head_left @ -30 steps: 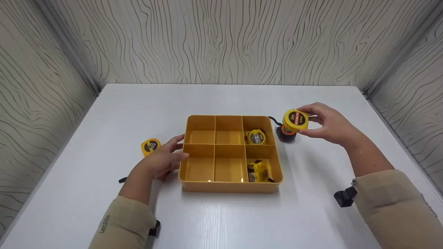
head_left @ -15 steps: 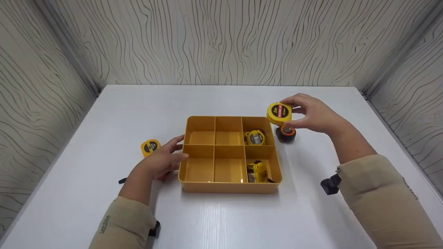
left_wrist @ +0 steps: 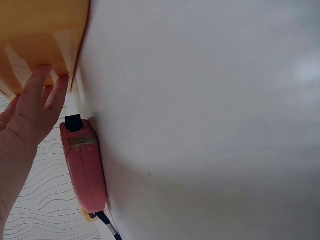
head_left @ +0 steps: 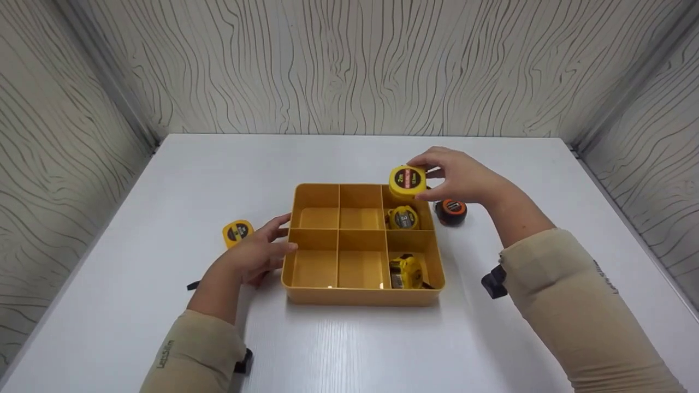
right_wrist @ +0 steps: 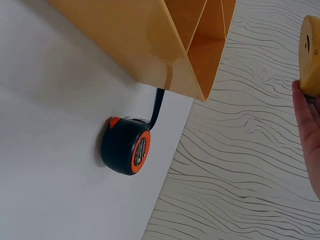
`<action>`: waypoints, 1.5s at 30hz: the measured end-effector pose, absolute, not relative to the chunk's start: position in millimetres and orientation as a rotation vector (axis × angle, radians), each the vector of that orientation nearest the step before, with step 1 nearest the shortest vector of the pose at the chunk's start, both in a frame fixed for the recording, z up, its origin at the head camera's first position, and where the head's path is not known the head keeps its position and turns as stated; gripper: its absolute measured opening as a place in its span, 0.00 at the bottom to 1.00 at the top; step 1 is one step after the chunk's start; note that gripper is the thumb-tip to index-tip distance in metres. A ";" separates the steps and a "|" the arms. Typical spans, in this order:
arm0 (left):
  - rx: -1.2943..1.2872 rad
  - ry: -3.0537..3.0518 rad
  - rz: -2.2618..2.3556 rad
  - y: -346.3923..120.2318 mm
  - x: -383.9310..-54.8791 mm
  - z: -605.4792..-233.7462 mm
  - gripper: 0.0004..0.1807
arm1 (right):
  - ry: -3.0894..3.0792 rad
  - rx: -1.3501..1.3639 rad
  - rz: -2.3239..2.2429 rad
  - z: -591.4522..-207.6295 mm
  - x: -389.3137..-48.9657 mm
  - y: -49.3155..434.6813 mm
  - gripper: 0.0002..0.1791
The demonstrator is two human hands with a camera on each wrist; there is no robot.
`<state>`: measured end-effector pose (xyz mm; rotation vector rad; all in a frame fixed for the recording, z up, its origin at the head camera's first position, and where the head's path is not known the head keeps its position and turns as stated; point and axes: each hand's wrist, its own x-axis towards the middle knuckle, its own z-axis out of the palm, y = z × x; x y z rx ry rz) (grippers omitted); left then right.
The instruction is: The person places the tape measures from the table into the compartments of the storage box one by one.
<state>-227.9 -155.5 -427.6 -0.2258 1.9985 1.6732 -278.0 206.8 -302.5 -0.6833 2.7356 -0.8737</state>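
My right hand [head_left: 456,174] pinches a yellow 2m tape measure [head_left: 408,181] between fingers and thumb, over the back right corner of a tan six-compartment box [head_left: 363,296]. In the right wrist view, this tape measure's edge [right_wrist: 311,55] shows at the upper right. My left hand [head_left: 259,251] rests against the box's left side, its straight fingers [left_wrist: 37,82] touching the outer wall and its thumb at the rim. A yellow tape measure [head_left: 404,218] sits in the back right compartment. Another yellow-and-black tape measure [head_left: 406,271] sits in the front right one.
Right of the box lies a black-and-orange tape measure [right_wrist: 125,146] with a strap. A yellow tape measure [head_left: 237,232] lies on the left. Beneath my left hand is a red tape measure [left_wrist: 84,167], mostly hidden in the head view. Patterned walls [head_left: 338,65] surround the white table [head_left: 338,349].
My right hand has carried the yellow 2m tape measure leftward, from over the black-and-orange one to over the box's back right corner. The left hand and box have stayed in place.
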 end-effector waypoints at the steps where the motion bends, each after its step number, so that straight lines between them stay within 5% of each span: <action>1: -0.226 1.997 1.673 -155.5 -227.9 -427.3 0.39 | 2.735 -0.677 -0.851 -303.0 -278.3 203.2 0.32; 22: -0.247 2.015 1.629 -155.9 -229.8 -429.6 0.40 | 2.749 -0.721 -0.449 -321.3 -281.1 142.9 0.31; 45: -0.231 1.981 1.638 -156.9 -228.9 -428.4 0.38 | 2.708 -0.753 -0.464 -336.1 -285.4 134.0 0.31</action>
